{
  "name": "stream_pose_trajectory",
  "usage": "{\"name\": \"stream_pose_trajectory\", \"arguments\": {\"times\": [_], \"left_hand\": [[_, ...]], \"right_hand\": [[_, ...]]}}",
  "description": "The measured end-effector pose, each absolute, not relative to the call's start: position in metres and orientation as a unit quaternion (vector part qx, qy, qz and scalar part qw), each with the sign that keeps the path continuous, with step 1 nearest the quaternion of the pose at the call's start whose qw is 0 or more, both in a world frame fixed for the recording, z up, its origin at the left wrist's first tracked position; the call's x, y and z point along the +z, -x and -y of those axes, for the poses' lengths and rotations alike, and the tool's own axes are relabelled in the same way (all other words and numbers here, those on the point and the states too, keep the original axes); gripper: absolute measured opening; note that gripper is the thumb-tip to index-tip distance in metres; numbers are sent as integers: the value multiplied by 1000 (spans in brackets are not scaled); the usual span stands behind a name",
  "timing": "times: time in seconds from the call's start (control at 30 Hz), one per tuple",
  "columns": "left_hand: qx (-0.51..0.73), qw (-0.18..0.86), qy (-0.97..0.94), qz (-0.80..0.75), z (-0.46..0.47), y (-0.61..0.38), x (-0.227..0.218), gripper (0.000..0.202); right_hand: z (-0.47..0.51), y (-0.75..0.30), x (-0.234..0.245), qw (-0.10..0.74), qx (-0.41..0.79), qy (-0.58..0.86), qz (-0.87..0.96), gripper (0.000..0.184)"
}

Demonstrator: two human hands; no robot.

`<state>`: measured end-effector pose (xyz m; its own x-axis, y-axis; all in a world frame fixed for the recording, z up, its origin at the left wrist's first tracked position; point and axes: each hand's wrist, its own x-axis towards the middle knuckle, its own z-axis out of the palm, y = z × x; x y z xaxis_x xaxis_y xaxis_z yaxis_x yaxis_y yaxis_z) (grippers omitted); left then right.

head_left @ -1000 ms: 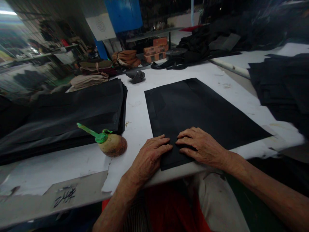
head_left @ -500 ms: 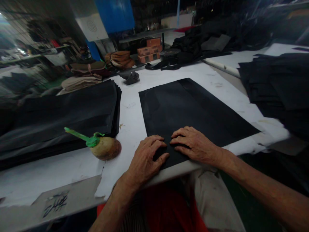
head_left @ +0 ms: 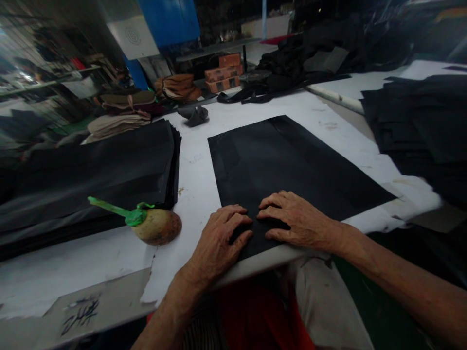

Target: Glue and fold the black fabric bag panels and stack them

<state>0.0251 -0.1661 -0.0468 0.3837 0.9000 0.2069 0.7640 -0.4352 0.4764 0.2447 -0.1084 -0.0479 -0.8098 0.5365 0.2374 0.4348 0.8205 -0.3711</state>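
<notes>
A flat black sheet (head_left: 292, 165) lies on the white table (head_left: 204, 184) in front of me. My left hand (head_left: 219, 240) rests on the sheet's near left corner, fingers bent and apart, pressing down. My right hand (head_left: 295, 218) lies just to its right on the same near edge, fingers stretched and spread on the sheet. The fingertips of both hands almost meet. Neither hand grips anything.
A thick stack of black sheets (head_left: 95, 170) lies to the left. A brown round tool with a green handle (head_left: 146, 223) rests in front of that stack. More black sheets (head_left: 419, 126) pile up at the right. Folded brown cloth bundles (head_left: 124, 114) and bricks (head_left: 222, 73) sit at the back.
My left hand has slid a little further onto the sheet's corner and its fingers have curled. The right hand has hardly moved. The view has shifted slightly to the right.
</notes>
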Motion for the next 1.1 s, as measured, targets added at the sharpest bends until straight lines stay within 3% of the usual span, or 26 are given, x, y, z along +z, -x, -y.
{"name": "stream_pose_trajectory", "arguments": {"times": [0.63,1.1], "left_hand": [[176,202,-807,-527,165,-28,-38,34],[179,195,-816,-514,166,-27,-37,33]], "right_hand": [[107,-247,-50,158,164,261,938,33],[122,-235,-42,137,131,326,926,35]]}}
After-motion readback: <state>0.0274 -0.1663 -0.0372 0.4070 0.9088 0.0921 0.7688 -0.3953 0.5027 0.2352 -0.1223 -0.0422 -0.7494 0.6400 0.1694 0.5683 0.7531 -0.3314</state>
